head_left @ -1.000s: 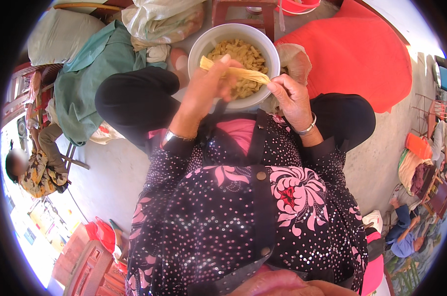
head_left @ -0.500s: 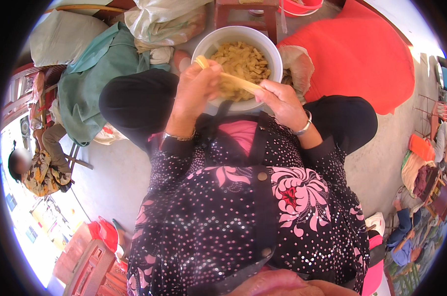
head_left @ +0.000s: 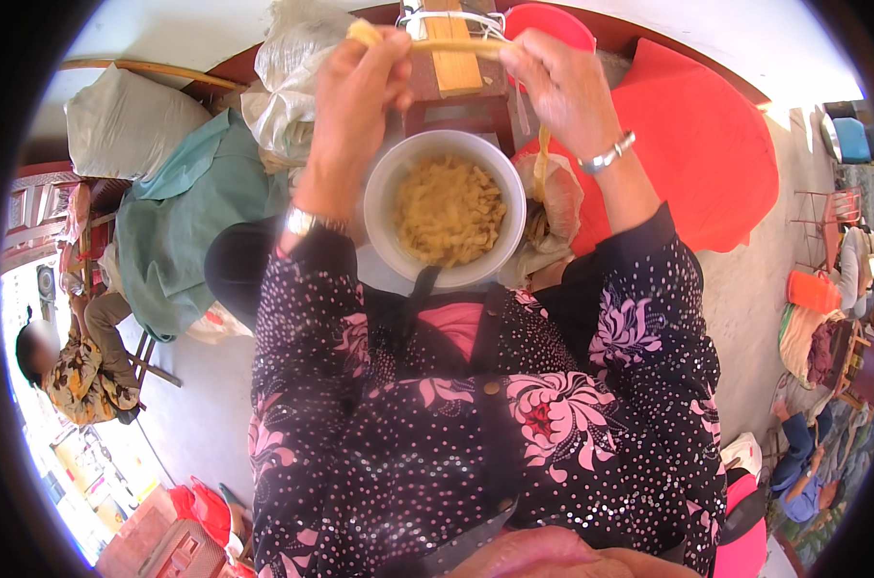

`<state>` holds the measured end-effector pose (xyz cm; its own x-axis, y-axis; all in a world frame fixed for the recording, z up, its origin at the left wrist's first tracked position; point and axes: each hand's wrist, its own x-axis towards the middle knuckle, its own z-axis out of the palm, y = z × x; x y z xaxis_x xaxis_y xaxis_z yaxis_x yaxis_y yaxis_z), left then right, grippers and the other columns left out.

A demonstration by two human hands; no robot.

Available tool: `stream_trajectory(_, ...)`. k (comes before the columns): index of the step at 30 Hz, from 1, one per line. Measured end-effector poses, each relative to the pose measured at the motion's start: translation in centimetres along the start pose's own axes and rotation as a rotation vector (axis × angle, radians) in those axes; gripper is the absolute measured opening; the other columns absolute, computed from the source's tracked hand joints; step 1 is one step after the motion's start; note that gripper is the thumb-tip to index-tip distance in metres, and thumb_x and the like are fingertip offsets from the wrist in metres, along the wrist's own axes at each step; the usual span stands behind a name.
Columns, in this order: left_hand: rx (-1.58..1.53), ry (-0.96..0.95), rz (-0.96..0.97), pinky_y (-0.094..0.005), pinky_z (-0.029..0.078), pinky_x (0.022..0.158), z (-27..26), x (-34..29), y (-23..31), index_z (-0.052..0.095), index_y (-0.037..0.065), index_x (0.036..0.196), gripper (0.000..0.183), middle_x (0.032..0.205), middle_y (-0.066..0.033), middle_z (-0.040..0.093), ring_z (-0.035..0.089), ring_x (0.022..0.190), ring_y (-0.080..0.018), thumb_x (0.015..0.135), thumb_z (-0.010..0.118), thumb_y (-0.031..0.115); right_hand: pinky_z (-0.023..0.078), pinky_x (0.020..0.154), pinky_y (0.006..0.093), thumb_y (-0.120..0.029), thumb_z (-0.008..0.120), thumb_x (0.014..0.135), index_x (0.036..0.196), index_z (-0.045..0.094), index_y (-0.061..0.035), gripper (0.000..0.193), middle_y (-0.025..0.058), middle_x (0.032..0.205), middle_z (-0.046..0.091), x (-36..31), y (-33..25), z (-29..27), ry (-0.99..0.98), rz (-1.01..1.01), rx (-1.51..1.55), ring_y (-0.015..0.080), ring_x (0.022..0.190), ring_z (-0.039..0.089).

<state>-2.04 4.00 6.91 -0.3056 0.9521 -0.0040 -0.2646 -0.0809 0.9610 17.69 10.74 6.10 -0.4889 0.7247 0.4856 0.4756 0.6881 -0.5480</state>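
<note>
A long pale yellow strip (head_left: pixel 456 45) is stretched between my hands; its kind I cannot make out. My left hand (head_left: pixel 358 91) pinches one part, and a folded end sticks out above the fingers. Closed on the other part, my right hand (head_left: pixel 564 91) has a yellow length hanging below it. Both hands are raised beyond a white basin (head_left: pixel 374 217), on either side of a dark red stool (head_left: pixel 456 116) with a wooden board (head_left: pixel 454 67) and white cord on top. Many tan cut pieces (head_left: pixel 449 212) fill the basin.
Right of the basin lies an open pale sack (head_left: pixel 557 197) beside a large red cloth (head_left: pixel 692 154). A red basin (head_left: pixel 557 21) stands behind. Green cloth (head_left: pixel 191 217) and pale sacks (head_left: pixel 133 125) lie left. People sit at far left (head_left: pixel 80 376) and far right (head_left: pixel 803 472).
Both hands have moved up and away from above the basin to the stool, taking the strip along. They are farther apart, and the basin's contents show more fully.
</note>
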Motion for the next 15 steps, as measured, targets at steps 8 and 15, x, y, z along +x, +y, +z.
stream_trajectory(8, 0.554, 0.068, 0.186, -0.0204, 0.037, 0.045, -0.5, 7.7, -4.1, 0.062, 0.002, 0.087, 0.020, 0.064, 0.0011, 0.054, 0.043, 0.050, -0.0036, 0.085, 0.062, 0.021, 0.044, 0.059, 0.0483, -0.033, 0.050, 0.089, 0.081, 0.059, -0.0083, 0.027, 0.0163, 0.068, 0.060, 4.2, 6.1, 4.5, -0.070, 0.095, -0.234, 0.0364, 0.068, 0.059)
stream_trajectory(15, 0.666, 0.022, -0.070, -0.0226, 0.039, 0.045, -2.8, 2.0, -4.4, 0.064, -0.001, 0.083, 0.031, 0.061, -0.0038, 0.058, 0.049, 0.051, -0.0076, 0.084, 0.064, 0.030, 0.044, 0.061, 0.0391, -0.031, 0.053, 0.089, 0.086, 0.059, -0.0050, 0.027, 0.0149, 0.072, 0.058, -3.5, 5.4, 3.4, -0.101, 0.341, 0.171, 0.0289, 0.064, 0.056)
